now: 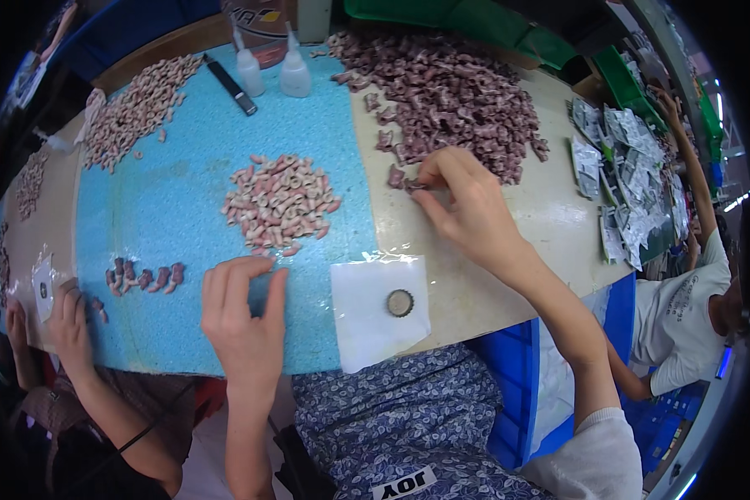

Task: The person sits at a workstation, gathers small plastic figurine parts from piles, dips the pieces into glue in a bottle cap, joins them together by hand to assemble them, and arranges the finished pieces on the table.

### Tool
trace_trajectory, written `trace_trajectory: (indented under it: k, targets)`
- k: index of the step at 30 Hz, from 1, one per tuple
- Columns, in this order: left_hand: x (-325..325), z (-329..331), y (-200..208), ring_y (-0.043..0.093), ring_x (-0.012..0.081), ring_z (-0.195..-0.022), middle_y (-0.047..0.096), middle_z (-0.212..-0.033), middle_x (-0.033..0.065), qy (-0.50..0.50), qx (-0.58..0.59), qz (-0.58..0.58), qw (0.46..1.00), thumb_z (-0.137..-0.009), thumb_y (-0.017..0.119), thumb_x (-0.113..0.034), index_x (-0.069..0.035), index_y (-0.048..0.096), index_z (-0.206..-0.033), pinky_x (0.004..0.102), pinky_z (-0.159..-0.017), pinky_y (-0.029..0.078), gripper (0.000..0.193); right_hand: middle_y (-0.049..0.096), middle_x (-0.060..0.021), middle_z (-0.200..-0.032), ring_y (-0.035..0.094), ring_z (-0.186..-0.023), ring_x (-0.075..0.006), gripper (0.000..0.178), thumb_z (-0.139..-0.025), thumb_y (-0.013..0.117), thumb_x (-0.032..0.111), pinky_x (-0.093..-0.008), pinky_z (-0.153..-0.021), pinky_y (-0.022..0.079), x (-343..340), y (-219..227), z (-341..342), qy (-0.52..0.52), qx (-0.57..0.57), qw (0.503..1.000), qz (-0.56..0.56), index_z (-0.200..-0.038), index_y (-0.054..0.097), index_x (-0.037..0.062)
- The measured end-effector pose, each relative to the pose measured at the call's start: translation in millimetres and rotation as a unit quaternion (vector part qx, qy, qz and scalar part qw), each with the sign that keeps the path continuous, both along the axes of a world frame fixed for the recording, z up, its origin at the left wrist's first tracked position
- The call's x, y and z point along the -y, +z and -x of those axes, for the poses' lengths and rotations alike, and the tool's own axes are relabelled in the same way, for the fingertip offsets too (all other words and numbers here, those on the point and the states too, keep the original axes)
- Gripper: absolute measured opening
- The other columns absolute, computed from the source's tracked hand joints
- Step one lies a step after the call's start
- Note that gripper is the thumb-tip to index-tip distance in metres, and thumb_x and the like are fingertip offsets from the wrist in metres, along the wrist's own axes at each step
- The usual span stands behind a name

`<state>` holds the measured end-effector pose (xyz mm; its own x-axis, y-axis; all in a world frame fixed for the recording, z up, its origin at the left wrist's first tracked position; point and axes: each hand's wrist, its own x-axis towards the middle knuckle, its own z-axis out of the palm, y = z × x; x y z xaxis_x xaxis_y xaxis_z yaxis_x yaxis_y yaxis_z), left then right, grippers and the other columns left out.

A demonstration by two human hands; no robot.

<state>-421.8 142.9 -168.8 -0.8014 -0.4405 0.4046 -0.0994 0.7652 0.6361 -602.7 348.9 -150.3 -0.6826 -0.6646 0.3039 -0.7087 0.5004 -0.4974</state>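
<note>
My right hand (pixel 472 208) reaches to the near edge of a big heap of small purple-brown moulded pieces (pixel 450 100). Its thumb and index finger pinch one small brown piece (pixel 413 186), largely covered by the fingertips. My left hand (pixel 242 312) is over the blue mat, just below a round pile of small pink-and-cream curved pieces (pixel 282 200). Its fingers are bent, with a gap between thumb and index finger and nothing visible between them. Between my hands, a white sheet (pixel 358 325) under clear film bears a round, crimped bottle cap (pixel 400 302).
Two white squeeze bottles (pixel 295 75) and a black pen-like tool (pixel 230 85) stand or lie at the back. Another person's hand (pixel 71 329) is at left, beside a row of joined pieces (pixel 146 277). Silver packets (pixel 625 167) cover the right side near another worker.
</note>
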Motion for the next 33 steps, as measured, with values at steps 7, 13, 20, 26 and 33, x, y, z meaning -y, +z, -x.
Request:
trace_trajectory:
  k: [7, 13, 20, 26, 33]
  targets:
    - [-12, -9, 11, 0.059, 0.0211, -0.08, 0.06, -0.086, 0.0105, 0.039, 0.043, -0.113, 0.992, -0.083, 0.068, 0.005, 0.002, 0.064, -0.094, 0.032, -0.07, 0.047, 0.012, 0.057, -0.0123, -0.086, 0.061, -0.073, -0.0246, 0.018, -0.079, 0.068, -0.005, -0.033, -0.065, 0.05, -10, 0, -9, -0.009, 0.074, 0.997, 0.001, -0.095, 0.06, -0.002]
    - [-17, -28, 15, 0.057, 0.0127, -0.08, 0.057, -0.099, 0.0081, -0.036, 0.014, -0.272, 0.961, -0.089, 0.062, 0.006, 0.004, 0.063, -0.105, 0.0245, -0.07, 0.046, 0.017, 0.061, -0.0147, -0.089, 0.067, -0.077, -0.026, 0.014, -0.083, 0.067, -0.003, -0.0332, -0.066, 0.054, -35, 14, -33, -0.026, 0.153, 0.987, 0.041, -0.096, 0.062, -0.0051]
    - [-47, -22, 21, 0.06, 0.0109, -0.085, 0.062, -0.099, 0.0081, -0.086, 0.024, -0.536, 0.84, -0.094, 0.058, 0.0, 0.004, 0.061, -0.102, 0.0254, -0.078, 0.051, 0.009, 0.066, -0.0106, -0.082, 0.066, -0.07, -0.0132, 0.015, -0.086, 0.07, 0.0, -0.0257, -0.06, 0.052, -49, 20, -82, -0.063, 0.326, 0.932, 0.147, -0.096, 0.06, -0.0047]
    - [-58, -25, 12, 0.067, 0.0153, -0.089, 0.066, -0.102, 0.0137, -0.102, 0.014, -0.568, 0.817, -0.089, 0.062, 0.009, 0.008, 0.062, -0.104, 0.0242, -0.08, 0.054, 0.015, 0.056, -0.0104, -0.077, 0.061, -0.061, -0.0232, 0.016, -0.078, 0.068, -0.007, -0.0312, -0.052, 0.05, -42, 12, -94, 0.075, 0.106, 0.989, 0.066, -0.089, 0.057, -0.0019]
    - [-62, -28, 8, 0.067, 0.0159, -0.092, 0.067, -0.102, 0.0139, -0.11, 0.011, -0.563, 0.819, -0.087, 0.065, 0.01, 0.008, 0.064, -0.101, 0.0258, -0.082, 0.055, 0.014, 0.052, -0.0101, -0.08, 0.058, -0.065, -0.0247, 0.021, -0.074, 0.069, -0.003, -0.0344, -0.052, 0.05, -37, 5, -92, 0.152, 0.012, 0.988, 0.014, -0.087, 0.053, -0.0012]
